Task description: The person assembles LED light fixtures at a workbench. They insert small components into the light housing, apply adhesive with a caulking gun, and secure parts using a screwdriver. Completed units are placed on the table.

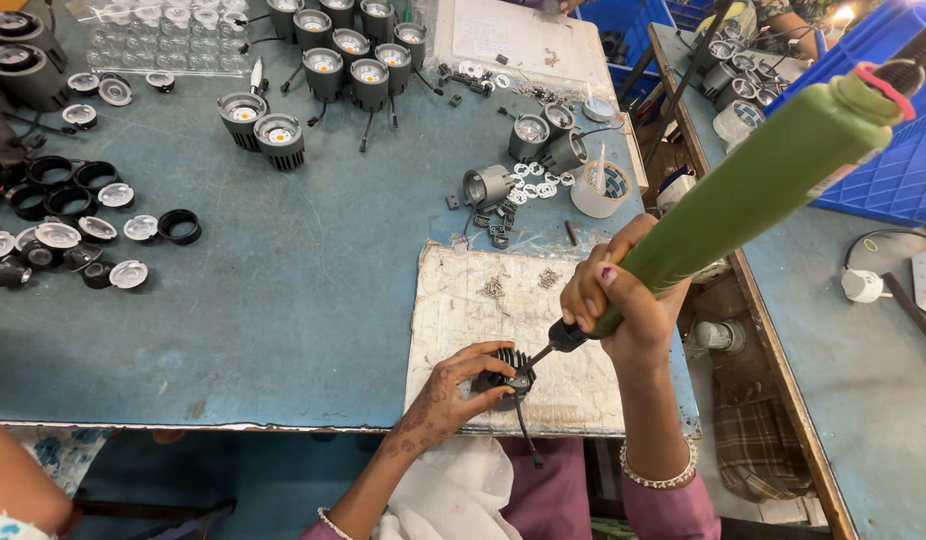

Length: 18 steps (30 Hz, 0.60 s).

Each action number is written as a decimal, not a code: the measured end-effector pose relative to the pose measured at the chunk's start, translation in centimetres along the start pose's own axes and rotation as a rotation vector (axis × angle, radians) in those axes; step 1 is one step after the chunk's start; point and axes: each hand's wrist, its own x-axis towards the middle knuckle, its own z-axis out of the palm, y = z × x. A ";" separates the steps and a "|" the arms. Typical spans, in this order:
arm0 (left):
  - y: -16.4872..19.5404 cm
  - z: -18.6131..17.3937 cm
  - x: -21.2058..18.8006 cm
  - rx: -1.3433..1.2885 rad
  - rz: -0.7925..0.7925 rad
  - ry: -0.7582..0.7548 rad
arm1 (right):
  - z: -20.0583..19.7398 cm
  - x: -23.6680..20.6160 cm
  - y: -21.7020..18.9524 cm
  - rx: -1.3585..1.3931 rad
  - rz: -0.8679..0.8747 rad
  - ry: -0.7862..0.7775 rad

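left hand (pixel 451 392): clamps a finned black lamp housing (pixel 505 374) on the worn white work mat (pixel 453 320) at the bench's near edge
right hand (pixel 623 300): wrapped around a green electric screwdriver (pixel 753 185), bit down on the housing's bracket
done: judging by the bench, a batch of assembled spotlights (pixel 328 55) stands at the far side
left: several housings (pixel 543 135) beside the tape roll (pixel 600 188), loose black rings (pixel 178 226), lens caps (pixel 128 273)
screws (pixel 493 288): small pile on mat
hidden: bit tip and screw head too small to resolve; driver's top cropped
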 end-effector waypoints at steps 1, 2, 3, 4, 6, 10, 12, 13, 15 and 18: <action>0.0 0.0 0.0 0.000 0.005 0.000 | 0.1 0.1 0.1 0.002 0.004 -0.006; -0.1 0.0 0.0 0.001 0.011 0.000 | 0.2 0.2 0.2 0.004 0.008 -0.012; -0.1 0.0 0.0 -0.013 0.000 -0.006 | 0.3 0.2 0.2 0.006 0.013 -0.019; -0.1 0.0 0.1 -0.026 -0.011 -0.010 | 0.4 0.2 0.3 -0.002 0.012 -0.019; -0.2 -0.1 0.1 -0.031 -0.008 -0.009 | 0.6 0.2 0.6 -0.016 0.014 -0.018; -0.4 -0.1 0.1 -0.012 0.029 0.002 | 0.8 0.0 0.8 -0.015 0.022 -0.009; -0.5 0.0 0.1 -0.007 0.031 0.001 | 0.8 -0.2 0.8 -0.022 0.025 0.006; -0.5 0.0 0.1 -0.003 0.031 0.000 | 0.8 -0.2 0.9 -0.022 0.024 0.011; -0.6 -0.1 0.1 0.000 0.035 0.000 | 0.9 -0.1 0.9 -0.022 0.021 0.021; -0.6 -0.1 0.0 -0.007 0.036 0.001 | 1.0 0.0 0.9 -0.017 0.022 0.020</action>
